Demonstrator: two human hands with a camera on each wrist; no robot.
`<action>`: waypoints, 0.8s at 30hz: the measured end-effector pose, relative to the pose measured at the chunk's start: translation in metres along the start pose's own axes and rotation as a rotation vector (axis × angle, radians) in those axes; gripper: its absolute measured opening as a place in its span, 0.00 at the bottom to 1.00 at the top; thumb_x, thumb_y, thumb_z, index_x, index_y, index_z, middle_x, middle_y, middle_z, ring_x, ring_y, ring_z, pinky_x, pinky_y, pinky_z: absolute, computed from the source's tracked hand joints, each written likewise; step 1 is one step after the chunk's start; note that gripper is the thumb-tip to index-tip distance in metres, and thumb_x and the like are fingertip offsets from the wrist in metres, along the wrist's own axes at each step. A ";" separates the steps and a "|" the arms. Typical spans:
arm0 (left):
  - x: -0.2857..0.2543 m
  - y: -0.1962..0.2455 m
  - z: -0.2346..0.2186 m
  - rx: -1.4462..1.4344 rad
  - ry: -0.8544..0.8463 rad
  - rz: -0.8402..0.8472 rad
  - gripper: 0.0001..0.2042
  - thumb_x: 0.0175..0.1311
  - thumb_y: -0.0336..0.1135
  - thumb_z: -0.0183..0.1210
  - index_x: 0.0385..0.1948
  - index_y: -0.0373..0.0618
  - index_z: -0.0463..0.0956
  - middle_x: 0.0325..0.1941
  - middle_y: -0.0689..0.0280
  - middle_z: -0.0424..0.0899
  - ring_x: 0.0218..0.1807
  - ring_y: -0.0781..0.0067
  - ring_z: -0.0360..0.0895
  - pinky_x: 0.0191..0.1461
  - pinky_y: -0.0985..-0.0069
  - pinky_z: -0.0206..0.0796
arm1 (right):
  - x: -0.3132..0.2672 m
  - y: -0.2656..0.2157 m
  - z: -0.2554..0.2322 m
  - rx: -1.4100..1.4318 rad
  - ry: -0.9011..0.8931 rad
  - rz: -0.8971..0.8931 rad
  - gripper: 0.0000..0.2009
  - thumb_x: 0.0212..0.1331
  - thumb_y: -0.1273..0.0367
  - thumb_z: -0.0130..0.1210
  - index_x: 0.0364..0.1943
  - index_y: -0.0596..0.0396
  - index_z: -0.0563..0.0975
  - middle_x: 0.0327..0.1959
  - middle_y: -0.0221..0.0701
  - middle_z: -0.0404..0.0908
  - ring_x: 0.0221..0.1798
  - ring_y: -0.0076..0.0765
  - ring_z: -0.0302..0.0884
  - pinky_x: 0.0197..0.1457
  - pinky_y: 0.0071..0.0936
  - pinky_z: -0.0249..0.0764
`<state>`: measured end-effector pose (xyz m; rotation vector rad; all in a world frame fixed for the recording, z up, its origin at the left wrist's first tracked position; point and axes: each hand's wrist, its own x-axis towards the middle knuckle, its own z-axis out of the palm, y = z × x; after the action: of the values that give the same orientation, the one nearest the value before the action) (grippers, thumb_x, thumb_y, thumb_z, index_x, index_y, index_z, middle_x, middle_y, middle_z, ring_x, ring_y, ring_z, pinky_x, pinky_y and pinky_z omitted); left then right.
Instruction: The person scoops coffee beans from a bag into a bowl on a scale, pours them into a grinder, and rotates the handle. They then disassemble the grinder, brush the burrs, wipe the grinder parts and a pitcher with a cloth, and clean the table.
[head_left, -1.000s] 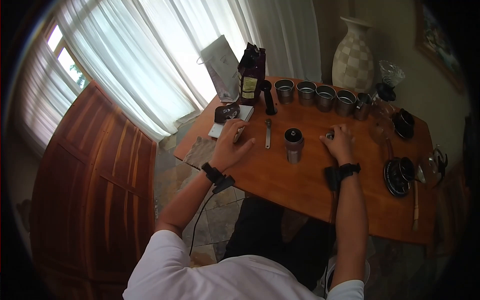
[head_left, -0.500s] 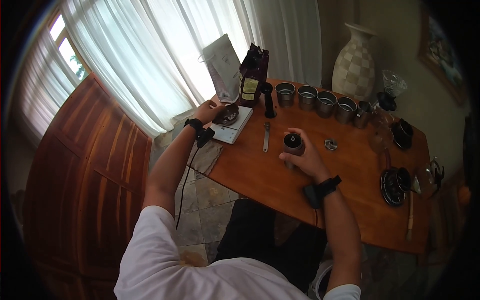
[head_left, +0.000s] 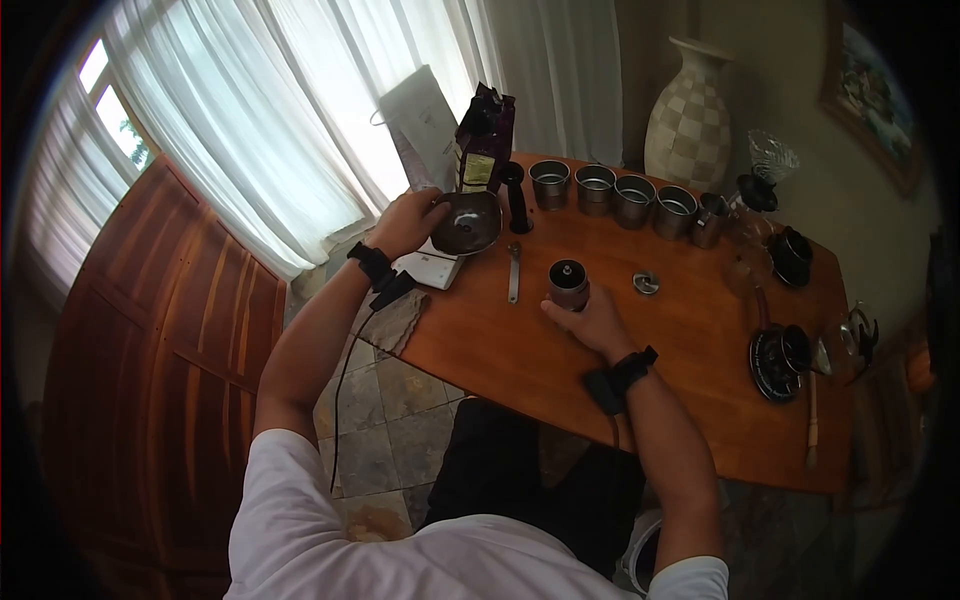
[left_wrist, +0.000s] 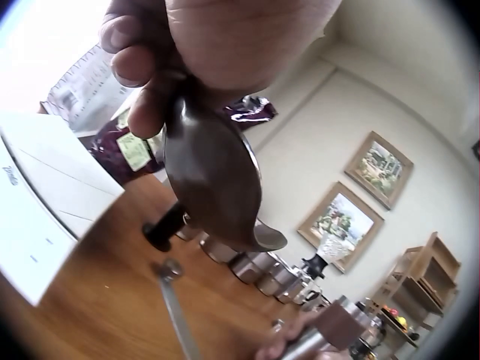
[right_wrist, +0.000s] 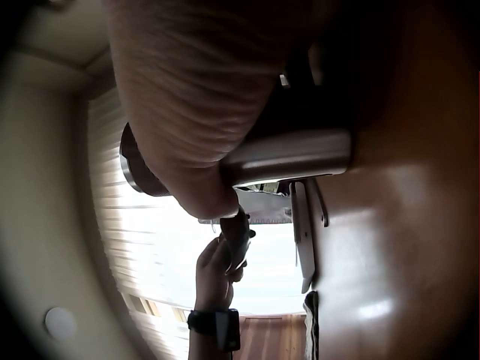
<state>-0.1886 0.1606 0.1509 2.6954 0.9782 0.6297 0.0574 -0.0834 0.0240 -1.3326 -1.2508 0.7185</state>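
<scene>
My left hand [head_left: 408, 222] grips the edge of a dark brown, glossy dosing dish [head_left: 467, 225], raised over the white scale [head_left: 430, 270]. From the left wrist view, the dish [left_wrist: 214, 176] hangs tilted, its curved spout pointing away from the fingers. A metal hand coffee grinder [head_left: 568, 287] stands upright on the table, its top off and a centre shaft showing. Around its body wraps my right hand [head_left: 600, 325], thumb along the near side. Right of the grinder lies a small round metal lid [head_left: 646, 284].
A metal measuring spoon [head_left: 514, 272] lies between scale and grinder. Behind stand two coffee bags [head_left: 484, 140], a black upright tool [head_left: 517, 200] and a row of metal cups [head_left: 596, 190]. At right are a glass dripper [head_left: 770, 155], black cups [head_left: 790, 255] and a brush [head_left: 812, 430].
My right hand left the round lid on the table and took hold of the grinder. My left hand reached the dish on the scale, lifted it and brought it rightward toward the grinder.
</scene>
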 end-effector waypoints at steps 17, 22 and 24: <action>0.006 0.123 -0.007 0.149 0.130 0.393 0.12 0.76 0.41 0.54 0.49 0.46 0.79 0.32 0.50 0.86 0.35 0.43 0.84 0.41 0.52 0.74 | -0.002 -0.005 0.002 -0.072 0.087 -0.095 0.26 0.57 0.61 0.72 0.57 0.59 0.78 0.48 0.39 0.87 0.52 0.38 0.87 0.57 0.35 0.79; 0.004 0.132 -0.011 0.222 0.119 0.403 0.12 0.76 0.42 0.54 0.50 0.47 0.79 0.31 0.53 0.86 0.34 0.45 0.84 0.39 0.53 0.74 | -0.002 -0.002 0.003 -0.073 0.093 -0.097 0.26 0.57 0.61 0.72 0.57 0.59 0.78 0.48 0.40 0.87 0.52 0.39 0.87 0.57 0.35 0.79; 0.004 0.133 -0.011 0.239 0.127 0.413 0.11 0.76 0.42 0.54 0.50 0.47 0.78 0.31 0.53 0.86 0.33 0.46 0.84 0.39 0.53 0.74 | -0.001 0.001 0.003 -0.082 0.099 -0.105 0.26 0.57 0.61 0.72 0.57 0.59 0.78 0.48 0.40 0.87 0.52 0.39 0.87 0.57 0.35 0.79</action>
<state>-0.1162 0.0631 0.2056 3.1380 0.5478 0.8114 0.0546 -0.0830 0.0225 -1.3419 -1.2722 0.5266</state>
